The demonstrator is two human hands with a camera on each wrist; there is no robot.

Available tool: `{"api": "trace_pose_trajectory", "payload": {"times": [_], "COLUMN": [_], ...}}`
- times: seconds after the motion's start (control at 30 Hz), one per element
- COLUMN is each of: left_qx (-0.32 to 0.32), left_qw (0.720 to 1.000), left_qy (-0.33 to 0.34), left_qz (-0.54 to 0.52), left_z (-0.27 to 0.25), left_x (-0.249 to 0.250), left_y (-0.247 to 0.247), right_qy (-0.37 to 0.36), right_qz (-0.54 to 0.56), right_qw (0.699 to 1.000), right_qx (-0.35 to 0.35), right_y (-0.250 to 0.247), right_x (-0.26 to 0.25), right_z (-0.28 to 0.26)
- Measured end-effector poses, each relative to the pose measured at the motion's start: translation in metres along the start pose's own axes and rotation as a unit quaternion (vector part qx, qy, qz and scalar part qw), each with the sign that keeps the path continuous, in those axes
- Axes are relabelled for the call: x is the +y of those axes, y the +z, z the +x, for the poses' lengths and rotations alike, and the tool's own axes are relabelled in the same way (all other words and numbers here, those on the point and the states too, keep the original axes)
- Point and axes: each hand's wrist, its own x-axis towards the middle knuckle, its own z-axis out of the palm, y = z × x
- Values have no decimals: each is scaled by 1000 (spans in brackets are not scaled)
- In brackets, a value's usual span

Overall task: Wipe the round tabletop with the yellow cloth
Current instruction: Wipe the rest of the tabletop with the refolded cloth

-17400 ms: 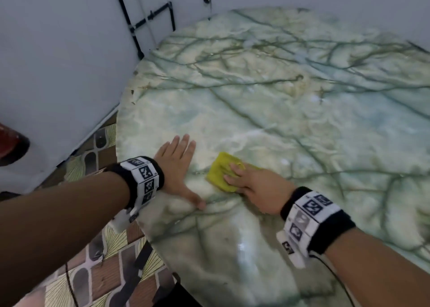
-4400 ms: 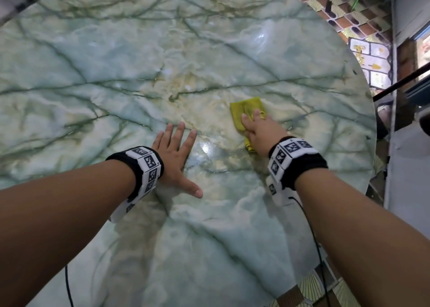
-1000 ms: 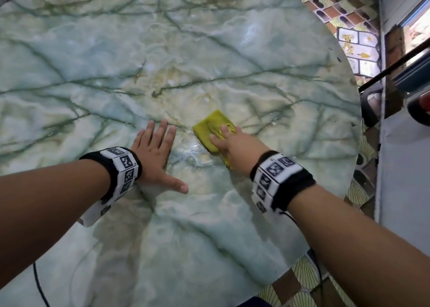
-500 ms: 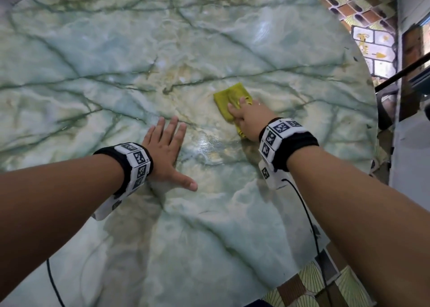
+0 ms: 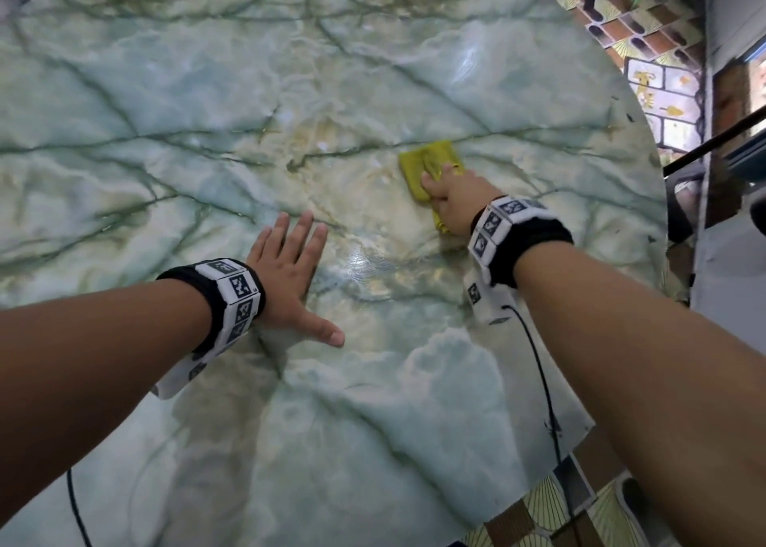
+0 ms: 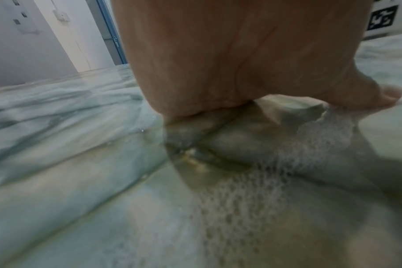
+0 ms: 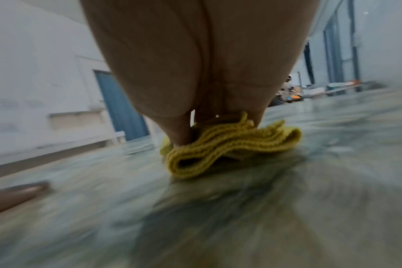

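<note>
— Where is the yellow cloth (image 5: 431, 165) now?

— Under my right hand (image 5: 456, 196), right of the middle of the round tabletop (image 5: 207, 90). My fingers (image 5: 431, 181) lie fairly straight on it, pressing it flat.

— And up close?

— My right wrist view shows what the head view cannot: the yellow cloth (image 7: 227, 145) is knitted, ribbed, folded in wavy layers, bunched under my palm. It is blurred.

— Your left hand (image 5: 290, 273)?

— Flat on the glossy green-veined marble, fingers spread wide, thumb out, holding nothing. From the left wrist view, my left hand (image 6: 241, 63) hides most of the surface ahead.

— Around you?

— Patterned floor tiles (image 5: 621, 16) beyond the rim, and a black cable (image 5: 539, 364) trailing from my right wristband (image 5: 510, 235).
</note>
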Motion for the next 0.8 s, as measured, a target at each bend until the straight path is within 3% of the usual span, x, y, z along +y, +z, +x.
{"api": "trace_pose_trajectory", "payload": {"times": [0.1, 0.2, 0.3, 0.4, 0.5, 0.57, 0.63, 0.73, 0.8], "left_qx": [-2, -2, -11, -10, -7, -7, -4, 2, 8], "left_qw": [1000, 1000, 1000, 1000, 1000, 1000, 1000, 1000, 1000], "left_qy": [0, 4, 4, -1, -5, -7, -4, 5, 7], "left_qz": [-1, 1, 2, 5, -1, -4, -8, -17, -17], "left_z": [0, 1, 0, 0, 1, -1, 0, -1, 0], "left_x": [0, -1, 0, 0, 1, 1, 0, 0, -1], "left_y": [0, -1, -3, -3, -2, -1, -3, -3, -1], "right_qy": [-52, -62, 12, 69, 3, -76, -109, -102, -50], "right_qz": [5, 21, -13, -27, -28, -36, -61, -43, -59], "right_qw": [999, 998, 1000, 997, 1000, 996, 991, 993, 997], "right_qx": [5, 17, 15, 11, 4, -21, -40, -26, -26], "right_y": [23, 27, 1, -24, -21, -6, 11, 19, 9], "right_x": [-19, 4, 45, 48, 3, -36, -54, -13, 31], "right_z": [-27, -41, -16, 14, 23, 5, -23, -45, -37]}}
